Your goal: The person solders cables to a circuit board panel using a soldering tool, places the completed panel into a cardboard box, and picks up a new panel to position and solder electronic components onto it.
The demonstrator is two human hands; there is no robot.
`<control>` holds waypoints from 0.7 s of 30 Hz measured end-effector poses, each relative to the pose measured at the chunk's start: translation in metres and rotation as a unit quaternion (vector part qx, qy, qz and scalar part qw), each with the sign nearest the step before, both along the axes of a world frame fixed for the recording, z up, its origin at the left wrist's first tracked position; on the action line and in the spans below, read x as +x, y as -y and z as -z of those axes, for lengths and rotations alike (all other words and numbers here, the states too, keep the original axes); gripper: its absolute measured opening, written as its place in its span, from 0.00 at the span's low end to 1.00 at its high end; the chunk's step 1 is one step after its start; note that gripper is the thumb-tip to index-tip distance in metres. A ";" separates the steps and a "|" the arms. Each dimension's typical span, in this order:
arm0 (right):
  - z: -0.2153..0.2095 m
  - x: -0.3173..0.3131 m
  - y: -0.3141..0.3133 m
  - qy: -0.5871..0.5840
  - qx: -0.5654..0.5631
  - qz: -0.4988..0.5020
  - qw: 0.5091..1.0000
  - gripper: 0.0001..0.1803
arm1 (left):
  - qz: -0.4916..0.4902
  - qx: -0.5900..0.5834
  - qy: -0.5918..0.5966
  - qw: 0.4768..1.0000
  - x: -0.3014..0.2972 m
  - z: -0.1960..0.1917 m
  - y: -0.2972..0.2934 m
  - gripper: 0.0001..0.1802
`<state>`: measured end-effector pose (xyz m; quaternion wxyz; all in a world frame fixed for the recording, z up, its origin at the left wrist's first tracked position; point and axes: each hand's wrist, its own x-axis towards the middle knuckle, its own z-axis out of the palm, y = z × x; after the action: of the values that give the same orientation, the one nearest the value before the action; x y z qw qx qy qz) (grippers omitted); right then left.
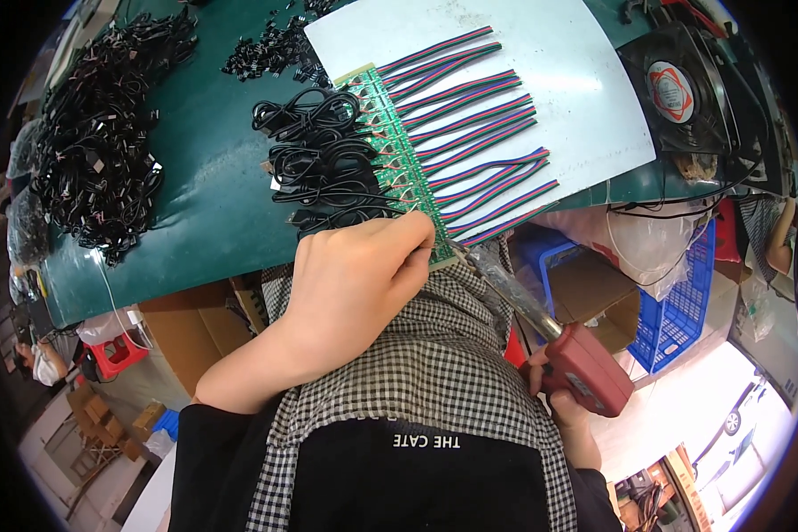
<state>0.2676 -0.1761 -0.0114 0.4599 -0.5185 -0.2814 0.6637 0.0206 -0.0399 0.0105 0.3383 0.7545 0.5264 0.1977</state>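
The left hand (359, 279) sits curled at the near end of a long green circuit strip (399, 146), fingers bunched and pinched right at the board's edge. It looks like it's gripping a thin wire there, but the fingers hide it, so I can't say for sure what's in the pinch. The right hand (566, 403) is lower down, clenched around the red handle of a soldering iron (585, 368), and the iron's metal shaft (505, 288) angles up toward the strip's near end, tip just beside the left fingers.

The strip itself runs diagonally across the dark green table (204, 195), from near the white sheet's (541, 80) corner down to the table edge. It's narrow, dotted with little solder pads. On its right side, bundles of red-green-blue ribbon wires (474, 133) fan out over the white sheet (pretty neat rows, a few curling at the ends). On its left side, coiled black cables (324, 160) hang off it.

Further left there's a big heap of black cables (97, 133), and small black connectors (270, 49) are scattered near the top. A black fan (674, 89) sits at the right.
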 end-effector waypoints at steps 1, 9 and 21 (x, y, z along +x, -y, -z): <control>0.000 0.000 0.000 0.000 0.000 -0.001 1.000 0.39 | 0.004 -0.002 -0.017 1.000 0.000 -0.001 -0.001 0.04; 0.007 0.003 0.008 0.032 0.027 0.002 0.999 0.40 | -0.003 -0.025 -0.049 0.998 0.002 -0.004 -0.004 0.05; 0.016 0.019 0.020 0.107 0.055 -0.056 0.991 0.39 | 0.004 -0.029 -0.055 0.998 0.004 -0.005 -0.003 0.05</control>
<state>0.2865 -0.1956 -0.0272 0.4175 -0.5438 -0.3934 0.6125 0.0247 -0.0366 0.0155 0.3320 0.7561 0.5465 0.1394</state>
